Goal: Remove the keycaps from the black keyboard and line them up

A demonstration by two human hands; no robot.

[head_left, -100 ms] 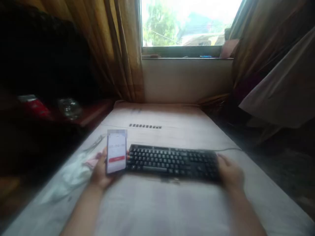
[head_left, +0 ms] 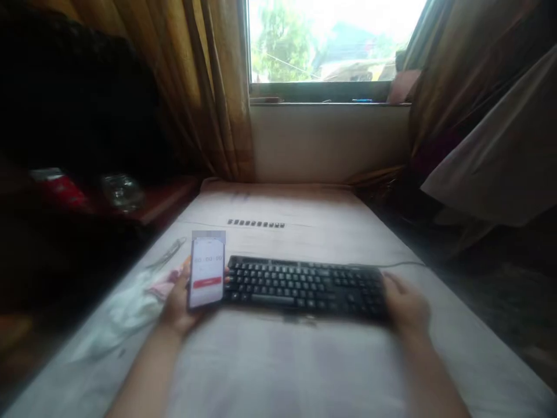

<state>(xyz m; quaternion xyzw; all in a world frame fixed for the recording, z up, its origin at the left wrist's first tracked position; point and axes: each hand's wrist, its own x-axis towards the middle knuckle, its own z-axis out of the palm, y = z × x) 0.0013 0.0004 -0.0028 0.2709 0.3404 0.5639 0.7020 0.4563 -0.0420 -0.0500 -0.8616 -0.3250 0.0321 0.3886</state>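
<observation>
My left hand (head_left: 177,302) is closed around a smartphone (head_left: 207,273), held upright with its screen facing me. The screen shows a row of digits like a timer and a red button. Just right of the phone lies a black keyboard (head_left: 300,287) on the cloth-covered surface (head_left: 304,371). My right hand (head_left: 405,302) grips the keyboard's right end, with the fingers partly hidden behind it. Beyond the keyboard, several small dark keycap-like pieces (head_left: 256,223) are lined up in a row.
Crumpled clear plastic (head_left: 130,305) and a pink item (head_left: 163,283) lie left of the phone. A cable (head_left: 402,265) runs off to the right. A window (head_left: 335,46) stands ahead between brown curtains (head_left: 221,87). Red and clear items sit on a low ledge at left.
The phone has shifted very slightly to the right in view, and its digits look a little sharper. Both hands keep their holds; the keyboard is practically unchanged.
</observation>
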